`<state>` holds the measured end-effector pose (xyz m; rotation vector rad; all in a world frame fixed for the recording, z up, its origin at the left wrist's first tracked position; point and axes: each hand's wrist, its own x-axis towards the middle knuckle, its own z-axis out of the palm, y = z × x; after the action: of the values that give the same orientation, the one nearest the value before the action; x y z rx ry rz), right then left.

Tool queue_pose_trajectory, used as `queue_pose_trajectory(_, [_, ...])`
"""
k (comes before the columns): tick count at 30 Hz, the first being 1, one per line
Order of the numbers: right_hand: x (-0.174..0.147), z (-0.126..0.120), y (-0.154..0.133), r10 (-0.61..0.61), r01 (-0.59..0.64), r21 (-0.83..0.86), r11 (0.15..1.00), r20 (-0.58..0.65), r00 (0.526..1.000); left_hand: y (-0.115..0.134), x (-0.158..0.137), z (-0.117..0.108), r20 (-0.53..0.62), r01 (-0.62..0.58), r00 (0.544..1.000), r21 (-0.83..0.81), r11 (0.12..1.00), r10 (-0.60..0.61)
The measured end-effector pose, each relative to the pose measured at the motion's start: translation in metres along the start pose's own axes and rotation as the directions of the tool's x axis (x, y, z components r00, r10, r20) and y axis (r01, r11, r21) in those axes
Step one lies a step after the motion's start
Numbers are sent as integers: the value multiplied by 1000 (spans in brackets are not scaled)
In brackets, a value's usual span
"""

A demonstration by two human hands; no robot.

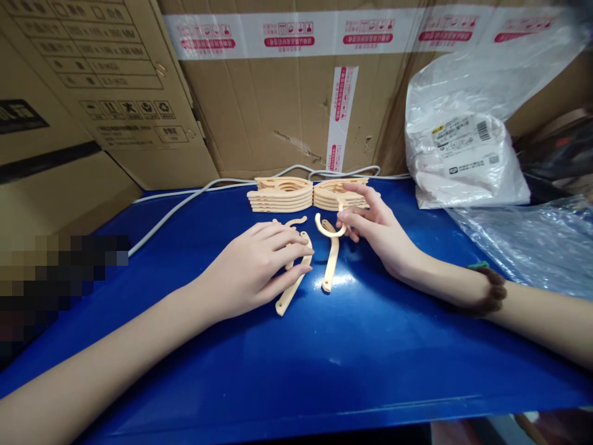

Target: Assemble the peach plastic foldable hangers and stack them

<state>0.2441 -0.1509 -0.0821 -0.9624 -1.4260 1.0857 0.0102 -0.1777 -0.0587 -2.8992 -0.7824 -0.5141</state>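
My right hand (pixel 373 225) pinches a cream plastic hook (pixel 330 233), like a hanger's hook, between thumb and fingers. Just below it lies a narrow cream arm piece (pixel 330 266) with a hole at its end. My left hand (pixel 273 259) rests palm down, fingers apart, over another curved cream arm piece (pixel 290 296), which shows partly beneath it. A second cream hook (pixel 297 220) pokes out past the left fingertips; the rest of it is hidden. Behind both hands stand two neat stacks of flat cream hanger parts, a left stack (pixel 280 203) and a right stack (pixel 331 199).
The blue tabletop (pixel 296 377) lies under everything. A white cable (pixel 171 217) runs along its back edge before large cardboard boxes (pixel 269 99). A white plastic mailing bag (pixel 463 148) and clear plastic film (pixel 537 241) occupy the right side.
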Motion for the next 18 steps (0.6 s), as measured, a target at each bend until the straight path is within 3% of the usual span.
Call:
queue_pose_trajectory(4, [0,1,-2,-30,31,-23,999,39,999,-4,-1,6,68,54,996,-3,999,-54])
queue_pose_trajectory(11, [1,1,0,45,-39,121,992,-49,998,-3,0,6,71,54,996,-63,997,-50])
queue_pose_trajectory(18, [1,-2,2,-25,25,13,1000,-8,1000,4,9,2,63,87,994,-57,995,-84])
